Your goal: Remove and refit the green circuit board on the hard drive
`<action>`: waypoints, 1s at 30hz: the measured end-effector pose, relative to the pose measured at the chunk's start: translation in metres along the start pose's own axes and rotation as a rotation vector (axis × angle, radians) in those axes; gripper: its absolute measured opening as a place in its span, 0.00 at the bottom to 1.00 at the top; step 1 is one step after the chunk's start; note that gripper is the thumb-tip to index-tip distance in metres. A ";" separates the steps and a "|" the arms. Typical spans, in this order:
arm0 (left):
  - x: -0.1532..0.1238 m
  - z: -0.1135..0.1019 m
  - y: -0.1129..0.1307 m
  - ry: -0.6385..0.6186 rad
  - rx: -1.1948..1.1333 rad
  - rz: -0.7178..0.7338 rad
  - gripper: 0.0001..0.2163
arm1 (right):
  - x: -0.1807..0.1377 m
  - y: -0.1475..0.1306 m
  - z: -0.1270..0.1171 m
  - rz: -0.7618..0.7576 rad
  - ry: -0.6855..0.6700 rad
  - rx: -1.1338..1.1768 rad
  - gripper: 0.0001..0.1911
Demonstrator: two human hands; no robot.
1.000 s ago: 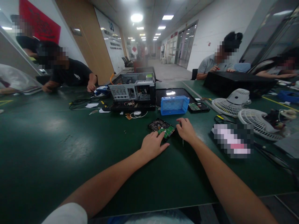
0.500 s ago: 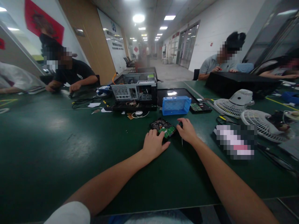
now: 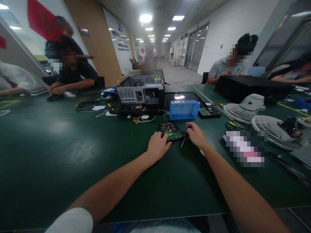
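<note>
A hard drive [image 3: 170,130] with a green circuit board facing up lies on the green table [image 3: 73,155] in front of me. My left hand [image 3: 157,146] rests on the table with its fingertips against the drive's near left corner, fingers loosely curled. My right hand [image 3: 196,134] sits just right of the drive and grips a small screwdriver [image 3: 184,139], whose thin shaft slants down toward the table near the drive's right edge.
Behind the drive stand a blue plastic bin [image 3: 184,109], an open computer case [image 3: 141,94], a second hard drive [image 3: 209,112] and a dark flat panel [image 3: 181,97]. Two white fans [image 3: 244,108] lie at right. Other people sit at the table's left and far right.
My right hand has lifted the screwdriver off the table and tilted its tip toward the drive. My left hand drew back slightly along the drive's near corner. A person at left has stood up.
</note>
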State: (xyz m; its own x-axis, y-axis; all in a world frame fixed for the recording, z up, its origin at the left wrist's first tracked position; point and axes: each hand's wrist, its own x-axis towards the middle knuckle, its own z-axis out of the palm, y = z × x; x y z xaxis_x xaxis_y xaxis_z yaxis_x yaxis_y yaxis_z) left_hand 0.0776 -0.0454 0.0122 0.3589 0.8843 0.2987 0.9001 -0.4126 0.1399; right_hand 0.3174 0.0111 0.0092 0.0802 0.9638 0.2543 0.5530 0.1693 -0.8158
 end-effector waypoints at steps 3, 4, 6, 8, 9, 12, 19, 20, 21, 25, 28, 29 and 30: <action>0.000 0.003 -0.003 0.022 -0.006 -0.004 0.19 | -0.001 -0.004 0.000 0.090 -0.029 0.170 0.24; -0.001 0.004 -0.003 0.031 -0.012 -0.005 0.20 | -0.001 -0.006 0.000 0.106 -0.025 0.230 0.24; -0.001 0.005 -0.004 0.038 -0.023 0.003 0.23 | -0.001 -0.010 -0.001 0.125 -0.005 0.343 0.27; -0.002 0.006 -0.005 0.031 -0.020 0.018 0.24 | -0.001 -0.014 -0.002 0.134 0.013 0.448 0.29; -0.002 0.006 -0.006 0.024 -0.016 0.024 0.23 | -0.001 -0.015 -0.004 0.135 0.014 0.495 0.29; -0.001 0.006 -0.009 0.001 -0.018 0.034 0.22 | -0.001 -0.020 -0.007 0.136 -0.033 0.605 0.26; 0.002 0.008 -0.020 -0.015 -0.077 0.100 0.22 | -0.007 -0.031 -0.004 0.089 -0.027 0.753 0.22; 0.002 0.008 -0.022 -0.016 -0.091 0.115 0.22 | -0.008 -0.032 -0.002 0.070 -0.013 0.756 0.22; 0.003 0.009 -0.022 -0.018 -0.105 0.130 0.22 | -0.009 -0.033 0.000 0.048 0.002 0.752 0.22; 0.004 0.009 -0.024 -0.016 -0.152 0.181 0.22 | -0.011 -0.033 0.006 -0.081 0.053 0.633 0.24; 0.003 0.009 -0.023 -0.004 -0.182 0.214 0.22 | -0.015 -0.034 0.007 -0.188 0.073 0.489 0.26; 0.003 0.008 -0.023 0.002 -0.190 0.224 0.22 | -0.017 -0.035 0.007 -0.216 0.079 0.435 0.26; 0.003 0.008 -0.022 0.008 -0.195 0.234 0.22 | -0.019 -0.036 0.007 -0.239 0.087 0.373 0.25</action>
State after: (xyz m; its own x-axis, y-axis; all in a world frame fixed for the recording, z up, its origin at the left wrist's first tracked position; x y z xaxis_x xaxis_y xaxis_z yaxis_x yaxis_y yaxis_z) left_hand 0.0603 -0.0322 0.0024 0.5486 0.7585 0.3518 0.7281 -0.6402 0.2450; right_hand 0.2902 -0.0123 0.0303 0.0644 0.8704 0.4882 0.2287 0.4633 -0.8562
